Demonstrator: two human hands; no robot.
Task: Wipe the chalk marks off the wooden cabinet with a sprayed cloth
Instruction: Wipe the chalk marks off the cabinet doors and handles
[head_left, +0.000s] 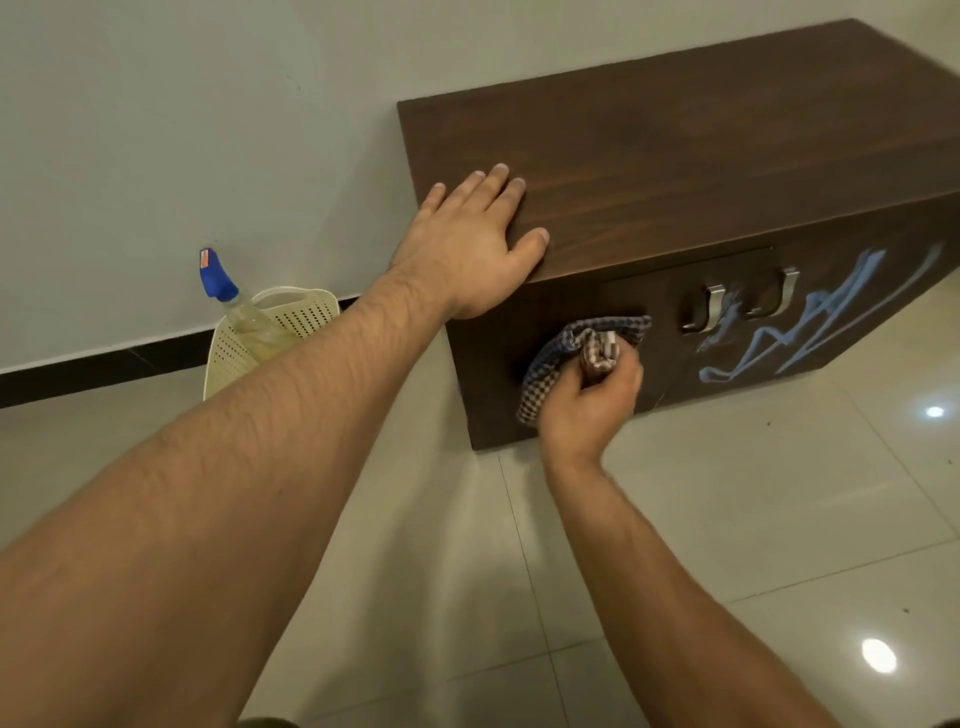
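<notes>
A low dark wooden cabinet (701, 156) stands against the wall. My left hand (472, 249) lies flat and open on the front left corner of its top. My right hand (589, 400) grips a bunched checkered cloth (566, 348) and presses it on the left door of the cabinet front. Pale blue chalk marks (810, 322) zigzag across the right door. The left door around the cloth looks free of chalk. Two metal handles (711, 306) sit in the middle of the front.
A spray bottle (228, 296) with a blue trigger head and yellowish liquid stands in a cream perforated basket (291, 317) on the floor left of the cabinet, by the wall. Glossy light floor tiles (727, 519) spread in front.
</notes>
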